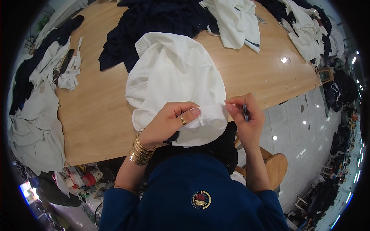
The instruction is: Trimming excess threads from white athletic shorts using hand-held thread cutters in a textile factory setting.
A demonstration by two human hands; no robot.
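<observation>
A white garment [177, 73] lies bunched over the table's near edge, its ribbed band at the top left and its near part hanging toward my lap. My left hand [173, 119] is closed on a folded edge of it, thumb on top. A small gathered spot in the cloth shows just right of that thumb. At the garment's right edge, my right hand [246, 115] pinches with thumb and forefinger; whether cloth or a thread is between the tips is too small to tell. Held within its curled fingers is a small dark metal tool [246, 112], which looks like thread snips.
Behind the garment on the wooden table [269, 73] lie dark navy cloth [162, 19] and another white garment [235, 23]. More white and dark pieces pile along the left [38, 127] and far right [308, 34]. A wooden stool [275, 169] stands at my right.
</observation>
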